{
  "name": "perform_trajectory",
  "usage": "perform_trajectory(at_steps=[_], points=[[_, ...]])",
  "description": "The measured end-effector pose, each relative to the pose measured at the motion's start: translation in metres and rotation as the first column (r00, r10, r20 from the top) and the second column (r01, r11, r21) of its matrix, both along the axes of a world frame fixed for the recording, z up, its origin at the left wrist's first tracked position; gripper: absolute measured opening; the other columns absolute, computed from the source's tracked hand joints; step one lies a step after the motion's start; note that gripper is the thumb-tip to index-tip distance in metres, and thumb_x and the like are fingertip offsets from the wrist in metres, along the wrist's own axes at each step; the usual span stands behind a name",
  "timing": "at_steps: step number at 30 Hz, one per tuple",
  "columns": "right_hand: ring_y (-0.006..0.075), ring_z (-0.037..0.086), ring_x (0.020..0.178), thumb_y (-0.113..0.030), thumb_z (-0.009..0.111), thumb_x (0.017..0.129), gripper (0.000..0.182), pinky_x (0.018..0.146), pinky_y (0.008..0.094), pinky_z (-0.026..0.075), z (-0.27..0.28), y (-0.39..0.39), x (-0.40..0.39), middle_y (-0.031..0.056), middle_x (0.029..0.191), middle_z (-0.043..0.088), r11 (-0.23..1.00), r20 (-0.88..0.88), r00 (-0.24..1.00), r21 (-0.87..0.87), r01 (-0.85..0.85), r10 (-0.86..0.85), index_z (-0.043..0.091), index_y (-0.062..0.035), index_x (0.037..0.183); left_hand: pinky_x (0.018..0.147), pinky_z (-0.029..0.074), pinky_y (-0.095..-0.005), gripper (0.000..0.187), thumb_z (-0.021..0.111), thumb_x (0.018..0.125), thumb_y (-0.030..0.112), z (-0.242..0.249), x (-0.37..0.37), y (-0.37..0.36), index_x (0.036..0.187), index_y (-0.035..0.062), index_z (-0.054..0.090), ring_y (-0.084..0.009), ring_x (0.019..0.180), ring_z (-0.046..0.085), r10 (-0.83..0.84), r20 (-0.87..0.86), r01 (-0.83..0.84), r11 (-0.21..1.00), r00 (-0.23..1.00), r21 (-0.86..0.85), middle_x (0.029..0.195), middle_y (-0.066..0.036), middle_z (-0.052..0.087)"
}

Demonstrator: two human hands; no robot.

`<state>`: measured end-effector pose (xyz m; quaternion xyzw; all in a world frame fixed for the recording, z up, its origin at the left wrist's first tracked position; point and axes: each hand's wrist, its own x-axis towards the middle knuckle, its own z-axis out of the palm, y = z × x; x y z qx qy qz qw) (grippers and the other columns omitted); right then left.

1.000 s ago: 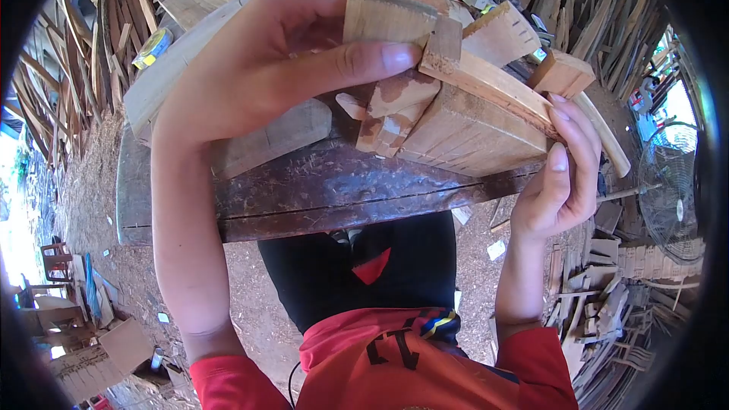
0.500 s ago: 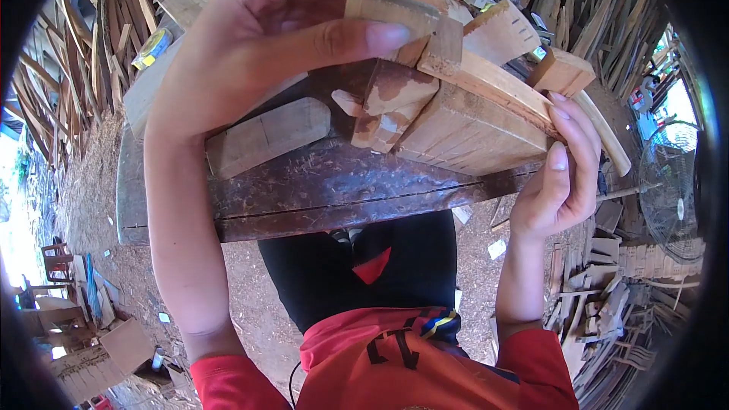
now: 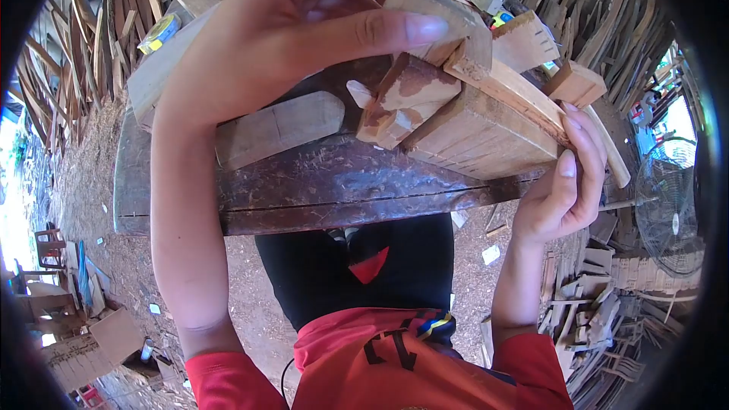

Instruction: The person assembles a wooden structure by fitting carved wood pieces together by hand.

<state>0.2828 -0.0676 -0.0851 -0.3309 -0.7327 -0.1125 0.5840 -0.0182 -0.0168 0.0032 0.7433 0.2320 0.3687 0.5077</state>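
Note:
My left hand [image 3: 326,34] is closed around a short wooden block [image 3: 448,15], thumb flat along its near face. This block lies against the left end of a narrow wooden strip [image 3: 516,95]. At the strip's right end, my right hand [image 3: 566,193] pinches it between thumb and fingers. Below the strip sits a thick wooden block [image 3: 482,133] with saw-like lines on its side. A smaller block with dark brown stains [image 3: 418,99] stands to its left. Whether the strip rests on the thick block cannot be made out.
A dark, worn bench [image 3: 326,190] carries a round-ended board [image 3: 281,129], a notched wood piece [image 3: 524,39] and another small block [image 3: 577,83]. A yellow tape measure [image 3: 159,33] lies at the left. A standing fan [image 3: 668,205] is at the right; scrap wood [image 3: 607,326] piles behind it.
The view has shifted slightly, so the wood pieces and both hands appear a little further right. Both hands keep their hold on the block and the strip.

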Motion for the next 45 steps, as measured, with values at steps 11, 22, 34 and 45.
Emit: perform_trajectory(at_steps=[11,22,34,45], points=[[0.0294,0.065,0.108,-0.014,0.051,0.098,0.028,0.099,0.0395,0.047,0.001,0.002,-0.002,0.0223,0.114,0.068,0.999,-0.033,0.999,0.034,-0.018,0.020,0.068,0.0046,0.112,0.082,0.051,-0.0273,0.031,0.067,0.097,0.024,-0.008,0.007,-0.004,0.119,0.0018,0.069,-0.0139,0.097,0.065,0.188,-0.003,-0.187,0.981,0.982,0.056,0.103,-0.008,0.070],[0.0293,0.064,0.109,-0.013,0.052,0.097,0.028,0.099,0.0394,0.047,0.002,0.001,-0.003,0.0227,0.115,0.067,0.998,-0.052,0.997,0.033,-0.052,0.054,0.067,0.0057,0.112,0.086,0.048,-0.0291,0.040,0.064,0.098,0.037,-0.008,0.004,-0.005,0.119,0.0036,0.069,-0.0146,0.102,0.062,0.266,-0.001,-0.259,0.938,0.964,0.231,0.107,-0.008,0.070],[0.0281,0.064,0.108,-0.013,0.052,0.097,0.027,0.099,0.0384,0.047,0.001,0.003,-0.003,0.0224,0.114,0.067,0.996,-0.059,0.996,0.057,-0.065,0.068,0.067,0.0054,0.111,0.098,0.048,-0.0344,0.064,0.077,0.086,0.029,-0.018,0.010,-0.009,0.139,0.0008,0.052,-0.0196,0.117,0.060,0.082,-0.120,-0.069,0.992,0.989,0.102,0.124,-0.009,0.063],[0.0279,0.063,0.108,-0.014,0.052,0.098,0.027,0.099,0.0385,0.046,0.001,0.003,-0.004,0.0223,0.114,0.067,0.997,-0.057,0.997,0.053,-0.054,0.057,0.067,0.0046,0.111,0.080,0.056,-0.0294,0.052,0.077,0.087,0.014,-0.016,0.013,-0.014,0.132,-0.0029,0.057,-0.0163,0.090,0.070,0.170,-0.122,-0.177,0.983,0.978,-0.045,0.103,-0.011,0.072]])
